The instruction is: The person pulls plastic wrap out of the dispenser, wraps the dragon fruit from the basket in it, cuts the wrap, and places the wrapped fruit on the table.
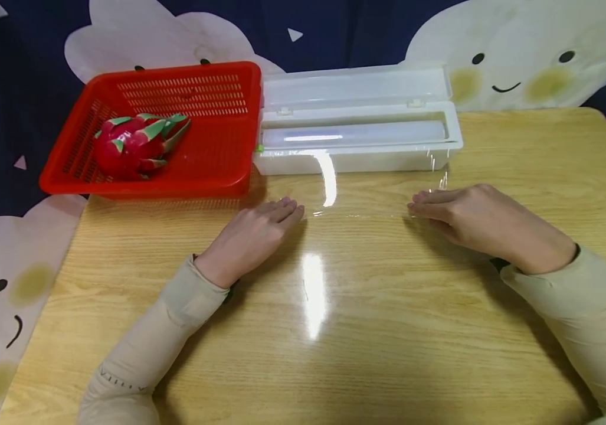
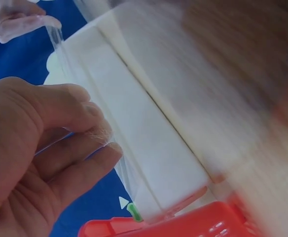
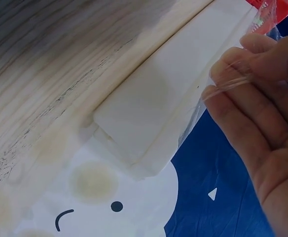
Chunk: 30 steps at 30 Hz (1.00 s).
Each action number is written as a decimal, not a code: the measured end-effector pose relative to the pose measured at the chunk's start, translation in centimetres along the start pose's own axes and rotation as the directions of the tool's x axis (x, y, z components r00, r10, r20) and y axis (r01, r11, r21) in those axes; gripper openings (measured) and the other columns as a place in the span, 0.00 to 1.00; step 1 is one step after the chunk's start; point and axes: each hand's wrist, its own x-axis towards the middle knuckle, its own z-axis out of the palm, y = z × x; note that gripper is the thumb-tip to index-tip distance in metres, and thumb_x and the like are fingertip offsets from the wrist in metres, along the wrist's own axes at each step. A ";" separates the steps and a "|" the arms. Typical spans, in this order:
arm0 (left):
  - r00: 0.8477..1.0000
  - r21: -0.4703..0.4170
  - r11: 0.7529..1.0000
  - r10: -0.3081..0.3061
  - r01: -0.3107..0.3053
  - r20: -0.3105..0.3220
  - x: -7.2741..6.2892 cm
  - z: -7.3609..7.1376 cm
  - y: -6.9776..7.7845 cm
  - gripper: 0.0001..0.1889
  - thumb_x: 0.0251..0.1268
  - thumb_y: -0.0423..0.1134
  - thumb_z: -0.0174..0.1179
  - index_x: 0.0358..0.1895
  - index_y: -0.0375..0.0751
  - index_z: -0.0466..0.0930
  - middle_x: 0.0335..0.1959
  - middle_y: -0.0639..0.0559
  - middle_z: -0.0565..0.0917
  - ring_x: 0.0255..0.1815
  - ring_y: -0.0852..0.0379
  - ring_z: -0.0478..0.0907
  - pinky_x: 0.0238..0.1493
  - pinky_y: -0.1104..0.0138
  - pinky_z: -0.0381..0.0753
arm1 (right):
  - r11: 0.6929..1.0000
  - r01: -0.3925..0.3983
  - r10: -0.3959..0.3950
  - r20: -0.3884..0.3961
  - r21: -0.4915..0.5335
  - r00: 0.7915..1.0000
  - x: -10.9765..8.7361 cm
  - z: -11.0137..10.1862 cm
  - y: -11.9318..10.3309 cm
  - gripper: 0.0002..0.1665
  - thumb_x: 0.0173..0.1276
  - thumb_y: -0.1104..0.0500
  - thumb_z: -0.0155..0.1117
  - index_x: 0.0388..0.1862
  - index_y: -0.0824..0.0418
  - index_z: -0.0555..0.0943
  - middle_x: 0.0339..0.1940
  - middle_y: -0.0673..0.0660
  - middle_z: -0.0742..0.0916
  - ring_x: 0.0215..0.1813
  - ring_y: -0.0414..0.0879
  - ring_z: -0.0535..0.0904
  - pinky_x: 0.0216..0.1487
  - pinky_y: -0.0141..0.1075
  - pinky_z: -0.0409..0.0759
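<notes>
A sheet of clear plastic wrap stretches from a white wrap dispenser box toward me. In the head view my left hand pinches the sheet's near left corner, and my right hand pinches the near right corner. The left wrist view shows the left hand with the film bunched between thumb and fingertips. Film is likewise caught between thumb and fingers of the right hand in the right wrist view. The dispenser's lid stands raised, exposing the roll inside.
Left of the dispenser, against its end, stands a red plastic basket holding a dragon fruit. A small green piece sits at the dispenser's left front edge. The wooden table meets a dark blue cloth with cloud patterns behind.
</notes>
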 end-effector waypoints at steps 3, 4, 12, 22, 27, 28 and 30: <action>1.000 0.003 1.000 0.005 -0.005 -0.003 0.1 -0.1 0.0 0.15 0.73 0.27 0.60 0.59 0.34 0.84 0.57 0.39 0.88 0.60 0.45 0.87 0.56 0.56 0.88 | 1.000 0.002 -0.002 0.006 -0.003 1.000 0.0 0.0 0.0 0.24 0.50 0.73 0.79 0.49 0.64 0.90 0.48 0.60 0.93 0.47 0.54 0.92 0.39 0.51 0.89; 1.000 0.003 1.000 0.006 -0.006 -0.003 0.1 -0.1 0.0 0.15 0.72 0.27 0.60 0.59 0.34 0.84 0.57 0.39 0.89 0.60 0.45 0.87 0.56 0.56 0.88 | 1.000 0.001 -0.001 0.008 -0.003 1.000 0.0 0.0 -0.1 0.24 0.50 0.73 0.78 0.49 0.64 0.90 0.48 0.60 0.93 0.47 0.54 0.92 0.40 0.51 0.89; 1.000 -0.012 1.000 0.004 -0.004 0.013 0.1 -0.2 0.1 0.15 0.72 0.26 0.60 0.58 0.32 0.84 0.56 0.39 0.89 0.59 0.45 0.88 0.55 0.57 0.89 | 1.000 -0.003 0.003 0.012 0.000 1.000 0.0 -0.1 -0.2 0.22 0.53 0.72 0.77 0.49 0.64 0.90 0.47 0.61 0.93 0.46 0.55 0.92 0.38 0.51 0.89; 0.999 -0.001 1.000 0.000 0.000 0.050 0.1 -0.2 0.4 0.16 0.71 0.25 0.61 0.59 0.33 0.84 0.56 0.40 0.89 0.58 0.46 0.88 0.51 0.57 0.90 | 1.000 -0.003 0.003 0.027 0.011 1.000 0.0 -0.1 -0.4 0.22 0.53 0.72 0.77 0.49 0.63 0.90 0.46 0.61 0.93 0.44 0.54 0.93 0.36 0.49 0.89; 0.999 0.004 1.000 0.005 -0.005 0.051 0.0 -0.2 0.5 0.15 0.71 0.26 0.61 0.58 0.34 0.84 0.56 0.41 0.89 0.57 0.47 0.89 0.51 0.57 0.90 | 1.000 -0.009 0.008 0.042 0.013 0.999 -0.1 -0.1 -0.4 0.21 0.54 0.71 0.77 0.49 0.63 0.90 0.46 0.61 0.93 0.44 0.54 0.93 0.37 0.49 0.89; 0.999 0.002 1.000 0.005 -0.005 0.049 0.0 -0.2 0.5 0.15 0.71 0.26 0.61 0.58 0.34 0.84 0.56 0.41 0.89 0.57 0.47 0.89 0.51 0.57 0.90 | 1.000 -0.007 0.006 0.046 0.014 0.999 -0.1 0.0 -0.4 0.21 0.54 0.71 0.77 0.49 0.63 0.90 0.47 0.61 0.93 0.45 0.54 0.93 0.37 0.49 0.89; 0.999 0.002 1.000 0.004 -0.004 0.044 0.0 -0.2 0.5 0.15 0.71 0.26 0.60 0.58 0.34 0.84 0.55 0.41 0.90 0.56 0.47 0.89 0.49 0.57 0.90 | 1.000 0.002 -0.003 0.048 0.014 0.999 -0.1 0.0 -0.4 0.21 0.54 0.71 0.77 0.48 0.62 0.91 0.47 0.60 0.93 0.45 0.54 0.93 0.38 0.49 0.89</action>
